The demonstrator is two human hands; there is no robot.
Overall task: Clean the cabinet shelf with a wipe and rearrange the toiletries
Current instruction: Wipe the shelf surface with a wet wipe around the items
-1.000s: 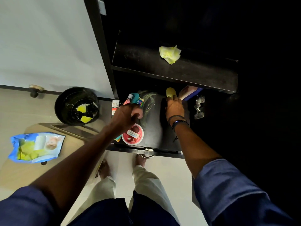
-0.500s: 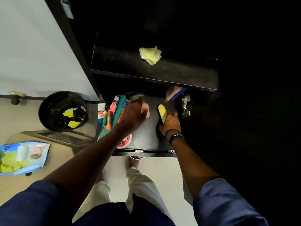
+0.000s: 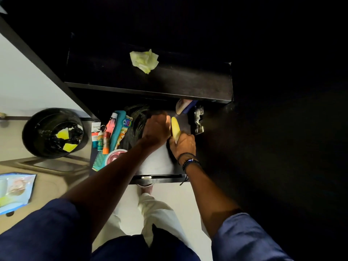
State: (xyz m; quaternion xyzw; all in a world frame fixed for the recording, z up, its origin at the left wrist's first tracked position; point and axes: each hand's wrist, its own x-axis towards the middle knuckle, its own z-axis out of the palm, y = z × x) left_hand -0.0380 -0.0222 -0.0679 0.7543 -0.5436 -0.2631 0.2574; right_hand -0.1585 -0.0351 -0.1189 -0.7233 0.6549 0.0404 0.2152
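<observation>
A crumpled yellow wipe [image 3: 144, 60] lies on the dark upper shelf [image 3: 188, 83]. On the lower shelf [image 3: 160, 162], my right hand [image 3: 183, 146] grips a second yellow wipe [image 3: 175, 129] and holds it upright against the shelf surface. My left hand [image 3: 155, 129] hovers just left of that wipe with its fingers bent downward; what they touch is hidden. Toiletries are bunched at the shelf's left side: a teal comb [image 3: 117, 131], small tubes [image 3: 102, 141] and a red round tin [image 3: 114, 157]. A pink and blue pack [image 3: 183, 106] sits at the back right.
A black bin [image 3: 37, 134] holding used yellow wipes stands on the counter at left. A blue wipes packet [image 3: 15, 191] lies at the lower left. A metal door hinge [image 3: 198, 119] sticks out at the shelf's right. The cabinet's right side is too dark to read.
My left hand left the red tin and moved right to the wipe. My right hand drew the wipe from the back of the shelf toward me.
</observation>
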